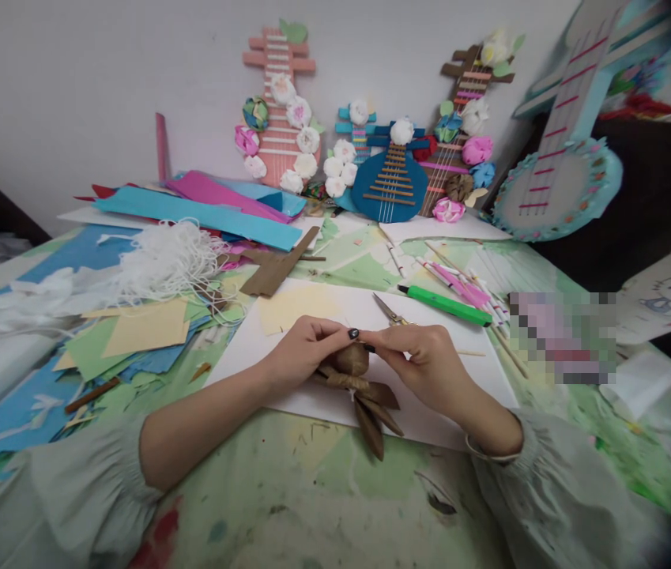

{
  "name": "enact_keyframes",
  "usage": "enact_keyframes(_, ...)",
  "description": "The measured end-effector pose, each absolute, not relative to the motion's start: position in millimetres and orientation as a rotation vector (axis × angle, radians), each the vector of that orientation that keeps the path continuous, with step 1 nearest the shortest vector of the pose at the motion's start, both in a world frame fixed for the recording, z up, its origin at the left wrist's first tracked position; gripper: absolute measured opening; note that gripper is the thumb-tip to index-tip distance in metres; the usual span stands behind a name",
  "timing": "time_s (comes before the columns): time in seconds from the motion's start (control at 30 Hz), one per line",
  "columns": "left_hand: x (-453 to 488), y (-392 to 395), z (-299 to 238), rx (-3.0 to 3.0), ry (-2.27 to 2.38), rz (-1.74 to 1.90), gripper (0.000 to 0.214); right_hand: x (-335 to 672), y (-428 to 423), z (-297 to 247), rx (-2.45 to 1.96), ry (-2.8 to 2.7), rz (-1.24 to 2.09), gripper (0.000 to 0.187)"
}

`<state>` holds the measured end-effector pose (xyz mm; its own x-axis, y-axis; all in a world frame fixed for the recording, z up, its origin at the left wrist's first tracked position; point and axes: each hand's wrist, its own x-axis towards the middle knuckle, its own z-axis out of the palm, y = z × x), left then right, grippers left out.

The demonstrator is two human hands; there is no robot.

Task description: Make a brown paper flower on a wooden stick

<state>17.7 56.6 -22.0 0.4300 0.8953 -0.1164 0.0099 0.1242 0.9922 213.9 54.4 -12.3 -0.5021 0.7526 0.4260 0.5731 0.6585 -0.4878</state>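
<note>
Between my two hands is a brown paper flower [352, 359] with a rounded head and several long pointed pieces hanging toward me. My left hand [314, 348] pinches its far edge with thumb and finger. From the other side, my right hand [418, 359] grips the same edge, its fingertips close to the left ones. A white tie shows below the rounded head. Under both hands lies a white sheet [454, 431]. Just beyond my right hand rest scissors [393, 312], their handles partly hidden.
A green utility knife [447, 306] lies past the scissors. White string [172, 261], coloured paper scraps [145, 328] and a brown paper piece [279, 265] cover the left. Decorated paper lutes [391, 186] lean on the wall. Thin sticks [504, 348] and a pixelated item [566, 340] lie right.
</note>
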Motion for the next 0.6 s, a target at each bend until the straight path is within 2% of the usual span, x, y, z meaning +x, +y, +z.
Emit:
enact_keyframes(0.17, 16.9, 58.2, -23.8, 1.383, 0.979, 0.794, 0.03, 212.1, 51.4, -9.4, -1.183, -2.249, 0.256, 0.017)
enact_keyframes(0.6, 14.6, 60.4, -22.8, 1.978, 0.982, 0.794, 0.027, 215.5, 52.5, -6.6, -1.118, -2.423, 0.204, 0.023)
